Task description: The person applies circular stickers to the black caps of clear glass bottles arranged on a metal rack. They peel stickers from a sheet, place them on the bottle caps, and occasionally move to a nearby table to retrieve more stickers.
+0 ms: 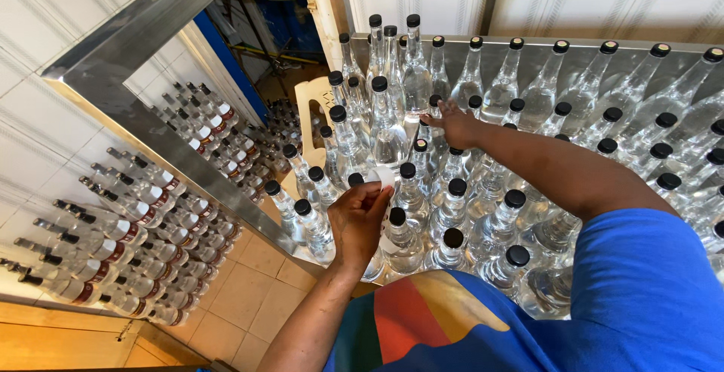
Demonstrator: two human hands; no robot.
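Left hand [360, 217] pinching white round label [383, 176]; right hand [455, 122] gripping clear black-capped bottle [431, 127]; red-labelled bottles [143, 221] stacked left.

A small bottling workroom: a steel table [226, 191] crowded with clear black-capped bottles [452, 206], labelled bottles [151, 221] stacked on the tiled floor [241, 289] (a white plastic chair [313, 108] stands behind).

You're working in bright, even daylight — it spills in from the doorway [283, 17] beyond the table's far left corner. Glare glints off the clear bottles [490, 93] and the table's steel edge [143, 25]. Shadows stay soft. Straight lines bow toward the frame's borders — wide-lens distortion — and focus holds throughout.
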